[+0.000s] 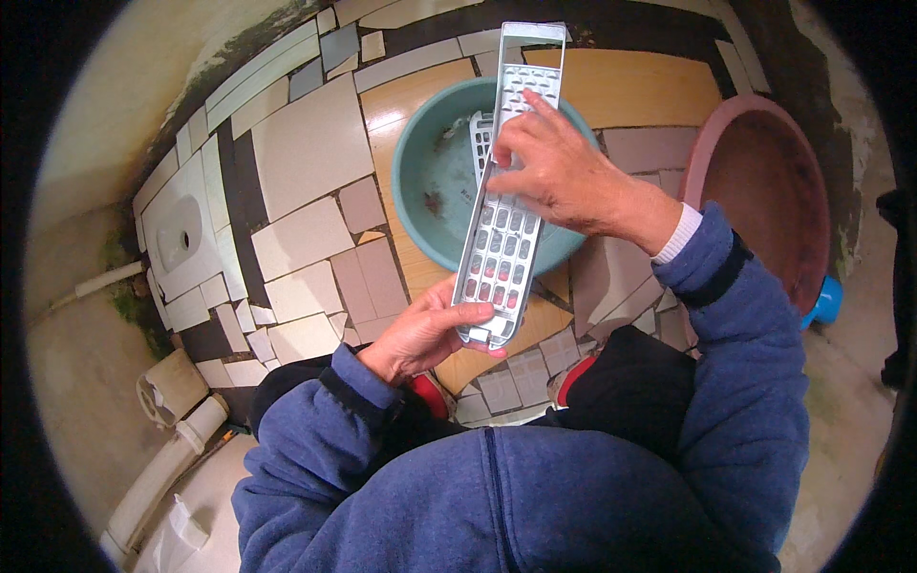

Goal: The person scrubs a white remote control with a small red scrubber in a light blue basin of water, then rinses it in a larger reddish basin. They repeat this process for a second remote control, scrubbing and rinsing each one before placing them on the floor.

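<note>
Blue fleece of a jacket [592,487], soft and matt, fills my view at 6 o'clock, split by a dark zip [493,468]. Beyond it I watch two bare hands on a long, narrow panel [501,244] of pale grey plastic, with rows of rounded slots along its near part, ridged openings toward the far end and an open rectangular loop at its tip. Some red shows through the lower slots. The left hand [425,329] grasps the near end, thumb on top, fingers underneath, so the panel runs from that grip to just past 12 o'clock, over a round, smooth green basin [413,224]. The right hand [564,177] lies across the panel's upper middle, fingers bent; from up here I cannot tell whether they clasp it or merely rest there. Another slotted piece [479,143] shows in the basin, partly hidden by the panel. Between 2 and 3 o'clock stands a reddish-brown tub [697,158], thick-rimmed; at 9 o'clock, a white squat toilet [170,218] sits among irregular, hard-edged tiles [306,143].
</note>
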